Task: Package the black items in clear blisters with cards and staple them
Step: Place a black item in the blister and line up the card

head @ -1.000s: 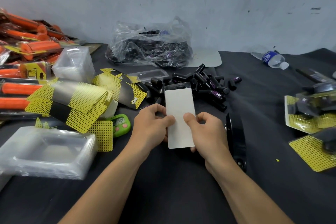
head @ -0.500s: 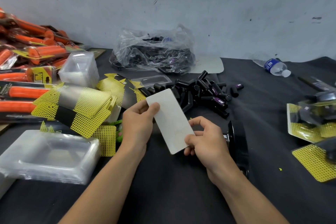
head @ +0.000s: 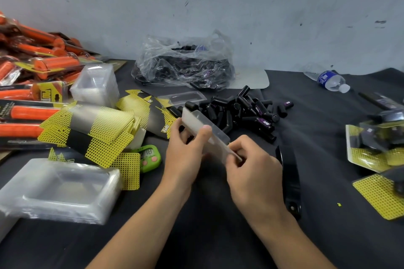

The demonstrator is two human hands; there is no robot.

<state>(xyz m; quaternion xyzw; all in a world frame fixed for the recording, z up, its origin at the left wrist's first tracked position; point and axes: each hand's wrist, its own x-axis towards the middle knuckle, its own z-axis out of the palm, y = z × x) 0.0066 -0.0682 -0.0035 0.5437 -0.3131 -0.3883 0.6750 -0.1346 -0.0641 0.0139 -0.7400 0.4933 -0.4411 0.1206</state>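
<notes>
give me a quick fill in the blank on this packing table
The left hand and right hand grip one clear blister in front of a pile of ____ items.
The water bottle lies on its ____.
The small timer beside the left hand is ____.
The black stapler lies to the ____ of the right hand.
Missing words: black; side; green; right.

Worktop point(head: 328, 236): dark grey cloth. Black items point(head: 238, 111): glossy black, some with purple labels. Cards point(head: 94, 131): yellow dot-grid pattern crossed by a black band. Blister point(head: 205, 129): clear, colourless. Grips point(head: 32, 113): bright orange. Timer point(head: 150, 156): lime green, pink buttons. Bottle point(head: 328, 78): clear, blue label, white cap. Wall point(head: 262, 6): pale grey-blue.
</notes>
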